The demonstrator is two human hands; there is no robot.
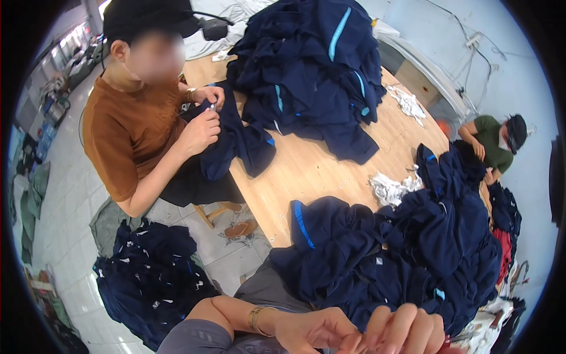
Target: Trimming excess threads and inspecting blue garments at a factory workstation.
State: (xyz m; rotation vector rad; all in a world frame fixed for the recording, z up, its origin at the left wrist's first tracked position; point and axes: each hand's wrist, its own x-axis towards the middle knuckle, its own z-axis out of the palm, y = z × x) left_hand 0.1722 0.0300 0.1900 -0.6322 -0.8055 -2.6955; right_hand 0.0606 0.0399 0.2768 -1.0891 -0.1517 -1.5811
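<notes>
On a round wooden table (312, 171) of pale grain, dark navy clothes lie in heaps. The room around it has a light tiled floor (65, 194) on the left and a pale blue wall (507, 65) on the right with cables running down it. A tall pile of navy clothes (312, 71) with light blue stripes sits at the far side of the table. Small white scraps (392, 187) lie on the bare wood between the piles, and more white scraps (408, 101) lie near the far right edge. On the floor at lower left is another navy heap (150, 277) dotted with white tags.

The nearest pile of navy clothes (395, 253) spreads over the near right part of the table and hangs over its edge, just above the person's two hands. It is crumpled and folded over itself, with a bright blue stripe showing near its left end and small white tags here and there.

The left hand (315, 330) and right hand (407, 330) meet at the bottom edge, fingers curled and fingertips pinched together; what they pinch is too small or cut off to tell. A gold bracelet (257, 318) circles the left wrist.

A person in a brown shirt (127, 130) sits across at left, both hands working on a navy garment (236, 144). Another person in a green shirt (492, 144) sits far right.
</notes>
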